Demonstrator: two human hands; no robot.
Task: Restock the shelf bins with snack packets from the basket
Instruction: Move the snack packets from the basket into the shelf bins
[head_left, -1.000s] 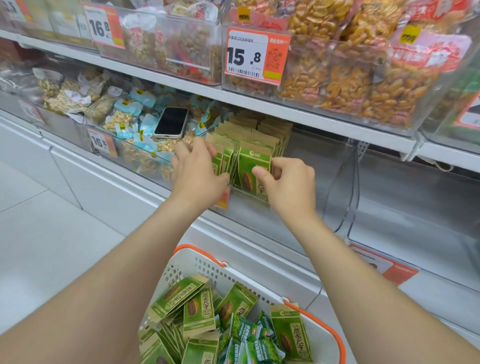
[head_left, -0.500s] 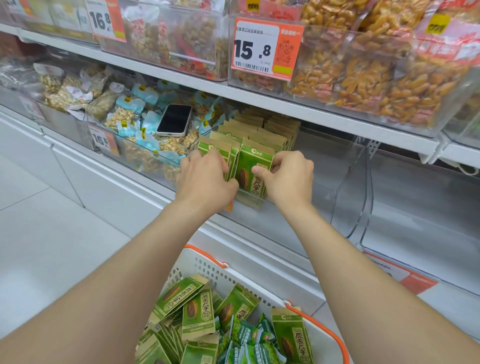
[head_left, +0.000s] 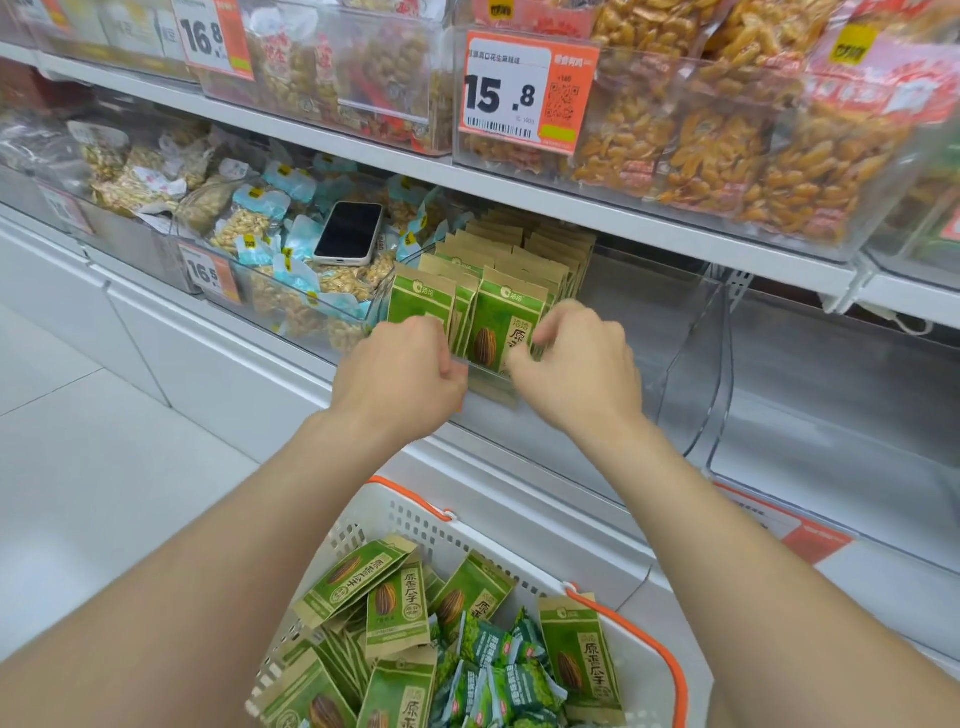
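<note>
White shelf (head_left: 363, 139) boards run across the top of the frame, pale tiled floor (head_left: 78, 493) at left, a phone (head_left: 348, 232) lying on nut bags in the bin left of centre. Dead centre, my left grip (head_left: 400, 374) and right grip (head_left: 576, 364) are both curled tight on the green packets (head_left: 493, 332) standing upright in the clear bin (head_left: 675, 332). They're green with kraft-brown tops and a striped seed printed on the front, packed in two rows, and more of the same lie jumbled in the white basket (head_left: 415, 519) at bottom centre.
</note>
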